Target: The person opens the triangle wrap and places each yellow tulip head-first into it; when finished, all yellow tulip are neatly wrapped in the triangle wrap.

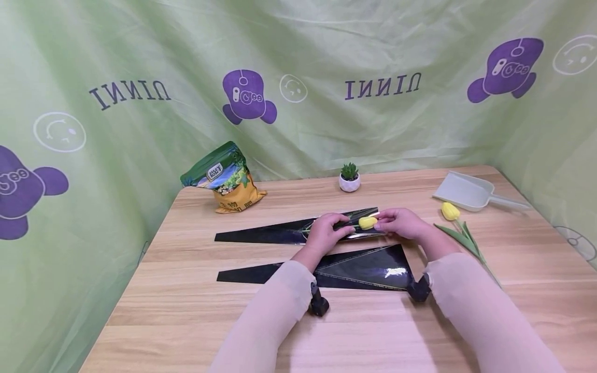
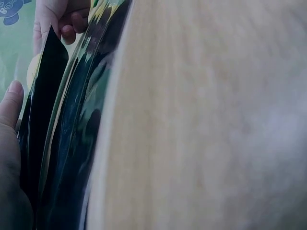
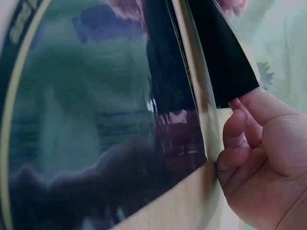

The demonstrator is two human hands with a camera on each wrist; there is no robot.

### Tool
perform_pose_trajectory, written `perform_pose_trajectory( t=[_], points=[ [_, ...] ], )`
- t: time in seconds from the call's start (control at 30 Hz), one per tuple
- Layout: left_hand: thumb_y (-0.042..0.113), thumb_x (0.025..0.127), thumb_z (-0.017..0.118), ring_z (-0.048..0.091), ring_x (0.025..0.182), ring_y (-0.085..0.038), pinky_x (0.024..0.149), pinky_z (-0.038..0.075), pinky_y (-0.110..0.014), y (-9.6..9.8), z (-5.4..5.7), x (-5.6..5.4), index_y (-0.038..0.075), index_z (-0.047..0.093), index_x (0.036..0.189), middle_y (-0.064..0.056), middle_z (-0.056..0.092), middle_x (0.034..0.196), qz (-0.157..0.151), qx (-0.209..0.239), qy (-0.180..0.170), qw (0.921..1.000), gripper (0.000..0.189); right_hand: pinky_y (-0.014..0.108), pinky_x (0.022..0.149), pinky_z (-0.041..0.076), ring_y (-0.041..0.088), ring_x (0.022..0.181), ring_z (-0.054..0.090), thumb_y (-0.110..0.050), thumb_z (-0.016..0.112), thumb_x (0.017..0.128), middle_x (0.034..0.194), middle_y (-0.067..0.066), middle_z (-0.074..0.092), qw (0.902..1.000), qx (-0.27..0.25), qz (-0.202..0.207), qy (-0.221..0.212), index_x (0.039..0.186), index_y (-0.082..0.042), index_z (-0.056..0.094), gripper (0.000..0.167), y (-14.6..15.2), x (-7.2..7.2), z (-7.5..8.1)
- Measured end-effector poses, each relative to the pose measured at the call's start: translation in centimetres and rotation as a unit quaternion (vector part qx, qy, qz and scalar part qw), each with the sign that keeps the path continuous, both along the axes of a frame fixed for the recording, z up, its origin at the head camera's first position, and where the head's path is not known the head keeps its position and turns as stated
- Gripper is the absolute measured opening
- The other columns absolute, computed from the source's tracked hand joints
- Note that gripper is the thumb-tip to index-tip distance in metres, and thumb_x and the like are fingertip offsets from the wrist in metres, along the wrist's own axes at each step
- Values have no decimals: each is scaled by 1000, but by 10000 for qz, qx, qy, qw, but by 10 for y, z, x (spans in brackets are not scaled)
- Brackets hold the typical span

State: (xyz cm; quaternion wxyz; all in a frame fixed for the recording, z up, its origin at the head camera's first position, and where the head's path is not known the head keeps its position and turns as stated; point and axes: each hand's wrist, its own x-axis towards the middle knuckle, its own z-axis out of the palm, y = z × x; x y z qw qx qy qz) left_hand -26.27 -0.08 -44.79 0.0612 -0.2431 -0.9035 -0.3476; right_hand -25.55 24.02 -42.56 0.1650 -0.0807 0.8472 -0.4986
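In the head view a yellow tulip [image 1: 367, 223] lies lengthwise at the upper black flower sleeve [image 1: 261, 234], its bloom near the wide right end. My left hand [image 1: 322, 235] holds the sleeve around its middle, fingers and thumb bent over it beside the stem. My right hand [image 1: 403, 224] grips the sleeve's wide end next to the bloom. In the right wrist view, curled fingers [image 3: 240, 129] meet the corner of the raised black flap [image 3: 225, 57]. The left wrist view shows my left thumb [image 2: 12, 103] along the sleeve; its other fingers are hidden.
A second flat black sleeve [image 1: 364, 267] lies nearer me, under my forearms. Another yellow tulip [image 1: 450, 211] lies to the right, before a grey dustpan [image 1: 464, 191]. A small potted succulent [image 1: 349, 178] and a green-and-orange bag [image 1: 233, 181] stand at the back.
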Motion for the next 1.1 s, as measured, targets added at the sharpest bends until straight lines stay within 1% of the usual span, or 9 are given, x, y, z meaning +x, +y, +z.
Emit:
perform_pose_trajectory(
  t=[0.2,0.33,0.47,0.57,0.7,0.83,0.97,1.03,1.1],
  points=[
    [37,87,72,64,116,-16,102,49,-31,1,-1,-1,17,73,112,0,72,117,39,-141,13,9999,32,14,73,50,-4,83,61,-12,65,93,115,27,68,9992,221,165,282,128,13,54,44,-10,-2,-2],
    [38,88,72,64,117,-16,103,48,-32,2,-1,0,18,73,113,1,72,118,76,-198,-88,9997,32,14,73,49,-4,83,60,-11,64,94,113,26,69,9989,253,233,331,128,14,54,43,-14,-1,-1],
    [38,88,71,64,116,-17,102,49,-32,2,-1,0,18,73,113,1,72,118,61,-251,-91,9996,31,18,67,47,2,76,57,-13,63,95,98,16,71,9989,350,144,260,132,10,53,45,-14,0,1],
    [38,89,71,64,115,-16,101,49,-31,1,-2,-1,18,73,112,0,72,118,4,-315,-53,9995,31,19,63,47,5,73,55,-11,63,95,97,10,68,9991,348,8,236,134,9,51,46,-12,3,3],
    [38,89,71,63,117,-17,102,49,-31,0,-2,-1,17,72,114,-1,71,120,-34,-390,-129,9991,33,20,65,51,5,76,59,-12,61,96,110,19,67,9988,366,-178,282,136,8,50,47,-8,7,6],
    [38,90,70,62,119,-19,104,48,-32,-1,-2,0,16,70,118,-1,70,123,-68,-347,-116,9993,35,23,68,54,9,83,62,-20,60,97,120,27,61,9981,392,-366,317,139,6,47,51,2,15,9],
    [35,91,69,59,123,-20,105,47,-33,-4,0,4,14,67,123,-2,67,127,-142,-173,-78,9997,38,25,74,55,13,91,60,-28,60,98,126,28,59,9960,522,-546,480,141,3,47,54,18,27,15],
    [33,92,68,57,126,-20,107,46,-34,-6,2,7,12,65,125,-4,66,129,-232,-47,-102,9997,39,24,76,55,10,93,59,-30,59,98,129,27,59,9938,690,-622,605,140,2,48,54,27,35,18],
    [30,91,69,55,127,-22,109,45,-35,-7,5,12,11,64,126,-5,64,131,-357,91,-105,9993,39,23,76,54,5,93,57,-32,59,98,127,26,60,9915,814,-699,737,139,1,50,53,37,43,21]
  ],
)
